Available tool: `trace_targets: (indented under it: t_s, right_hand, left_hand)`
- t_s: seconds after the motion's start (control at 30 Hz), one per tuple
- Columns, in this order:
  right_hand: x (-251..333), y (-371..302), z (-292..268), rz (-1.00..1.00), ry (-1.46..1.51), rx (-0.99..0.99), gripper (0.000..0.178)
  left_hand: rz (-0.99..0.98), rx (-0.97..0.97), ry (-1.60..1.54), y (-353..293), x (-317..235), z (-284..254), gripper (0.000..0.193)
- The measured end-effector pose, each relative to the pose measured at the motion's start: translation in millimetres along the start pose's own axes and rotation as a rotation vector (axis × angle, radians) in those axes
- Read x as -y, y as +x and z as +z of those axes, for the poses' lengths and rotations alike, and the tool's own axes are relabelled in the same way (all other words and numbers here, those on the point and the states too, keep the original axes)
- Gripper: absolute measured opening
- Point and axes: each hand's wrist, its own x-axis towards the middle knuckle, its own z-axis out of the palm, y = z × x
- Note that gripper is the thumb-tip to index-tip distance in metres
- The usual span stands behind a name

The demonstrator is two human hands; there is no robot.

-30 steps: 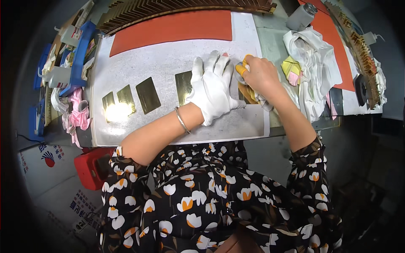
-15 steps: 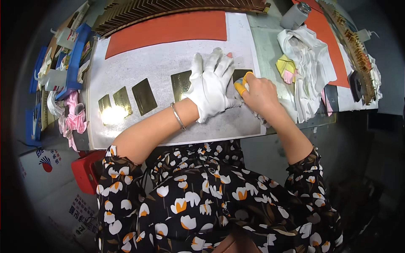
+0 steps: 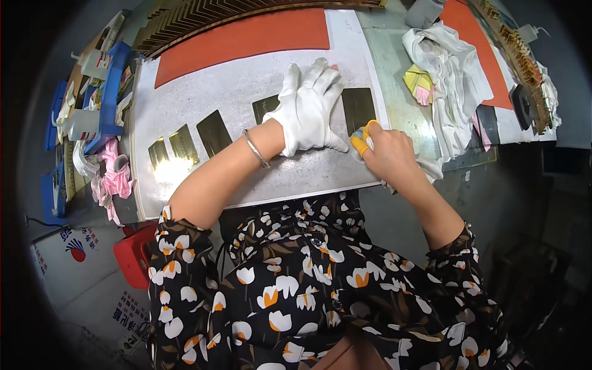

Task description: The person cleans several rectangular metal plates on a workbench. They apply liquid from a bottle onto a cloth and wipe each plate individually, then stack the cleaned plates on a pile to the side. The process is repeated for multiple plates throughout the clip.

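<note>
Rightmost plate (image 3: 359, 106) lies beside the splayed, gloved left hand (image 3: 308, 114).

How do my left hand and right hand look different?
Your left hand wears a white glove; your right hand is bare except for yellow fingertip covers. The left hand spreads its fingers, while the right hand curls around a pale cloth. A bracelet is on the left; none shows on the right. Both sleeves are black and flowered.

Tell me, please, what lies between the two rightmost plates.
The head view shows the gloved left hand between the rightmost plate and the next plate, partly covering the latter.
</note>
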Motion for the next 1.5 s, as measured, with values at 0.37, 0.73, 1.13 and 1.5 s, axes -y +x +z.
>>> trace_targets:
  t_s: [0.37,0.73,1.13,1.5]
  right_hand:
    - [3.2,-21.8,-7.8,-0.064,0.01,0.019,0.025]
    - [57.1,99.3,11.1,-0.133,0.034,-0.046,0.022]
    - [66.3,79.0,18.8,-0.093,0.071,-0.018,0.018]
    - [68.3,36.9,22.2,-0.044,0.03,0.014,0.027]
  left_hand:
    - [-0.206,-0.071,-0.015,-63.1,21.1,-17.4,0.091]
    - [-0.284,-0.099,0.001,-60.8,21.7,-9.8,0.091]
    - [-0.21,-0.107,-0.008,-58.9,26.3,-6.1,0.084]
    - [-0.072,-0.085,0.062,-57.3,37.2,-0.4,0.105]
